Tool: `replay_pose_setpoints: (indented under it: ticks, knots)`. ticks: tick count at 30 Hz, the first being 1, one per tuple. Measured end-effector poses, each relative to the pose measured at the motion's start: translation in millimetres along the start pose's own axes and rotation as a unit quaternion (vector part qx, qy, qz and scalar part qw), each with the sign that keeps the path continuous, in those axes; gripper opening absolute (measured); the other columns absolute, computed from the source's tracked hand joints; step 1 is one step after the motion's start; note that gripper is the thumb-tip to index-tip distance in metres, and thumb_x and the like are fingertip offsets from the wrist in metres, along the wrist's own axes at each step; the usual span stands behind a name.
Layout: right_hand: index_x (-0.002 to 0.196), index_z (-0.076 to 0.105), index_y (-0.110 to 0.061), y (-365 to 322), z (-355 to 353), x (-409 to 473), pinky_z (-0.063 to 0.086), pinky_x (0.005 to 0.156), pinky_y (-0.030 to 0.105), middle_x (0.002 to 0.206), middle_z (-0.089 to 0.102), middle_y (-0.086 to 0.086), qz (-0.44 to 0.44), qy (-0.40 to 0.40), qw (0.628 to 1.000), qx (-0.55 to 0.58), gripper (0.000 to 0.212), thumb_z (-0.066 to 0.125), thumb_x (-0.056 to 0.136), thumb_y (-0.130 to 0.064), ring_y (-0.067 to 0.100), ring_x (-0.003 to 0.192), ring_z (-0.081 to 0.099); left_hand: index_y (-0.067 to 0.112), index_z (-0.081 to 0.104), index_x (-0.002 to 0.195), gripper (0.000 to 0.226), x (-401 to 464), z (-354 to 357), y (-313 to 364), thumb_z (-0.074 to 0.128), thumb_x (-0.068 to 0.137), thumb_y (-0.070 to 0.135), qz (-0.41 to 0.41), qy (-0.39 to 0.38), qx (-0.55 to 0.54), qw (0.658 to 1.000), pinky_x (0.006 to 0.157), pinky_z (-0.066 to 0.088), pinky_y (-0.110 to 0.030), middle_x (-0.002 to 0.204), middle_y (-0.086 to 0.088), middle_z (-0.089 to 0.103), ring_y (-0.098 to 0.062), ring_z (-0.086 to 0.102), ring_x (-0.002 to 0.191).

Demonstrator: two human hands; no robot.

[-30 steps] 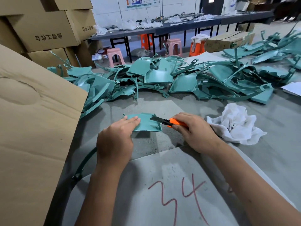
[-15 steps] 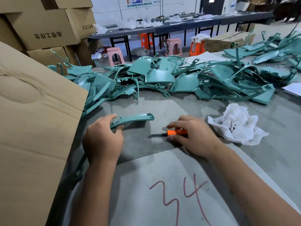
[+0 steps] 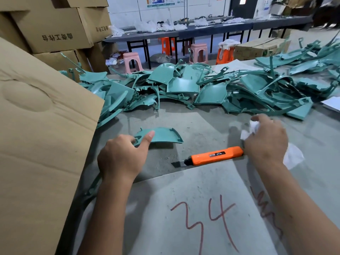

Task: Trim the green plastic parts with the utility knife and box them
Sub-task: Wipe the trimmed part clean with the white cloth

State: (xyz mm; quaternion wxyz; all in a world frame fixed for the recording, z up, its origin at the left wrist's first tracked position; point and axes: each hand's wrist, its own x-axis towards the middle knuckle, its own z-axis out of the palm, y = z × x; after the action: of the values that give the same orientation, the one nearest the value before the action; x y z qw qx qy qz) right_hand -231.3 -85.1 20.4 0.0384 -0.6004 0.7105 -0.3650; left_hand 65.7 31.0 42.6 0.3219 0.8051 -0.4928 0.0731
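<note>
One green part [image 3: 161, 135] in left hand [image 3: 120, 159]

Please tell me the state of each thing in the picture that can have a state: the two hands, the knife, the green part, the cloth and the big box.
utility knife: lying on the table, blade out, not held.
green part: lying on the table, gripped at its left end.
left hand: grips the green part.
right hand: fingers relaxed, over the white cloth.
white cloth: crumpled, partly hidden.
cardboard box: flap up.
</note>
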Motion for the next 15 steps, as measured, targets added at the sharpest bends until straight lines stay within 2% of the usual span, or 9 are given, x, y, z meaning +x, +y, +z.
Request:
replay_pose_setpoints:
  ticks: [2, 4, 6, 8, 9, 10, 12, 13, 15]
  knots:
    - [0.116, 0.068, -0.006, -7.5, -6.1, -3.9, 0.043, 0.086, 0.024, 0.114, 0.056, 0.020, -0.103, 0.124, 0.977, 0.143, 0.034, 0.060, 0.085, 0.006, 0.024, 0.097, 0.056, 0.017, 0.074, 0.076, 0.055, -3.5, 3.4, 3.0, 0.059, 0.087, 0.070, 0.033, 0.034, -0.007, 0.999, 0.056, 0.036, -0.028, 0.068, -0.010, 0.068, -0.033, 0.063, 0.065]
    - [0.114, 0.067, -0.009, -22.9, -4.5, -12.3, 0.037, 0.085, 0.009, 0.111, 0.058, 0.010, -0.130, 0.176, 0.934, 0.281, 0.024, 0.063, 0.091, -0.001, 0.002, 0.093, 0.052, 0.015, 0.076, 0.098, 0.047, -5.8, 6.7, 7.5, 0.068, 0.088, 0.060, 0.048, 0.062, -0.044, 0.996, 0.061, 0.045, -0.033, 0.082, -0.012, 0.074, -0.036, 0.068, 0.078]
    - [0.116, 0.063, -0.014, -41.8, 3.5, -26.0, 0.042, 0.082, 0.010, 0.106, 0.061, -0.001, -0.049, 0.118, 0.890, 0.437, 0.017, 0.063, 0.099, -0.012, -0.007, 0.091, 0.056, 0.018, 0.071, 0.090, 0.041, -6.6, 9.8, 12.5, 0.065, 0.089, 0.059, 0.065, 0.076, -0.116, 0.988, 0.059, 0.049, -0.032, 0.074, 0.000, 0.069, -0.026, 0.065, 0.072]
    - [0.116, 0.060, -0.018, -59.8, 9.0, -41.3, 0.050, 0.072, 0.016, 0.094, 0.066, -0.007, 0.082, 0.012, 0.820, 0.566, 0.011, 0.060, 0.105, -0.020, -0.004, 0.079, 0.063, 0.025, 0.056, 0.078, 0.036, -8.7, 14.6, 18.3, 0.061, 0.090, 0.059, 0.094, 0.050, -0.176, 0.979, 0.053, 0.038, -0.025, 0.062, 0.015, 0.053, -0.004, 0.053, 0.060]
    - [0.118, 0.060, -0.017, -65.1, 11.1, -46.1, 0.054, 0.070, 0.020, 0.092, 0.070, -0.007, 0.128, -0.032, 0.783, 0.609, 0.012, 0.057, 0.107, -0.022, 0.000, 0.079, 0.067, 0.027, 0.051, 0.075, 0.036, -10.6, 18.0, 21.5, 0.062, 0.090, 0.058, 0.116, 0.018, -0.206, 0.972, 0.052, 0.034, -0.025, 0.060, 0.015, 0.049, -0.001, 0.048, 0.057]
    - [0.122, 0.060, -0.014, -68.2, 12.1, -49.5, 0.058, 0.072, 0.024, 0.096, 0.073, -0.005, 0.140, -0.067, 0.764, 0.626, 0.018, 0.053, 0.109, -0.025, 0.004, 0.085, 0.070, 0.031, 0.049, 0.073, 0.034, -13.2, 21.3, 25.1, 0.063, 0.091, 0.056, 0.142, -0.019, -0.234, 0.962, 0.052, 0.033, -0.023, 0.060, 0.015, 0.050, -0.002, 0.048, 0.056]
    - [0.131, 0.057, -0.011, -68.9, 10.8, -53.2, 0.060, 0.079, 0.029, 0.105, 0.075, -0.005, 0.092, -0.121, 0.772, 0.617, 0.029, 0.049, 0.110, -0.029, 0.008, 0.095, 0.072, 0.037, 0.047, 0.072, 0.031, -18.3, 27.6, 31.8, 0.065, 0.092, 0.050, 0.190, -0.064, -0.259, 0.945, 0.053, 0.033, -0.015, 0.068, 0.023, 0.054, 0.000, 0.051, 0.059]
    - [0.132, 0.056, -0.011, -68.9, 9.8, -55.4, 0.060, 0.074, 0.026, 0.102, 0.076, -0.008, 0.060, -0.151, 0.773, 0.613, 0.029, 0.050, 0.109, -0.027, 0.006, 0.092, 0.073, 0.038, 0.047, 0.072, 0.030, -20.2, 30.1, 34.1, 0.067, 0.093, 0.047, 0.202, -0.070, -0.260, 0.942, 0.054, 0.033, -0.013, 0.070, 0.024, 0.055, 0.001, 0.052, 0.061]
    - [0.128, 0.055, -0.008, -70.2, 5.6, -61.0, 0.058, 0.058, 0.024, 0.091, 0.077, -0.007, 0.027, -0.226, 0.748, 0.624, 0.022, 0.055, 0.106, -0.013, 0.007, 0.077, 0.074, 0.035, 0.049, 0.072, 0.029, -22.5, 33.7, 35.3, 0.066, 0.093, 0.047, 0.201, -0.069, -0.268, 0.940, 0.055, 0.037, -0.018, 0.067, 0.021, 0.055, -0.001, 0.053, 0.061]
